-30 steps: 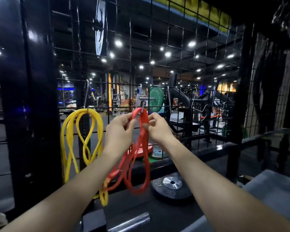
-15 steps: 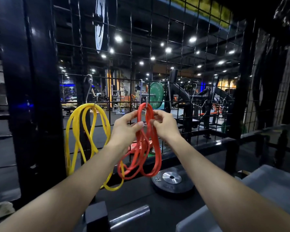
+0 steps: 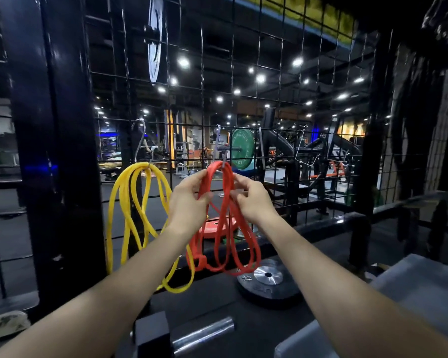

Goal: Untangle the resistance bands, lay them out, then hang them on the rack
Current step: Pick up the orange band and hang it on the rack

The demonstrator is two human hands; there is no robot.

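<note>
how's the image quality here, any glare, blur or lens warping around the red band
Head view: dim overall, with ceiling spotlights blooming into glare; wide-angle warping bows the wire grid and black post; the red band and both hands, left hand, right hand, look fairly sharp, lower loops slightly soft.

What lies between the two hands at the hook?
In the head view, only the red band's strands hang between the left hand and the right hand, both pinching it.

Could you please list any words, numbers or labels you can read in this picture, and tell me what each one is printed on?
"45": on the black weight plate lying below the red band.
Raised lettering lower on that plate: too blurred to read.
Lettering round the green weight plate behind the wire grid: too blurred to read.
Nothing else is legible.
</note>
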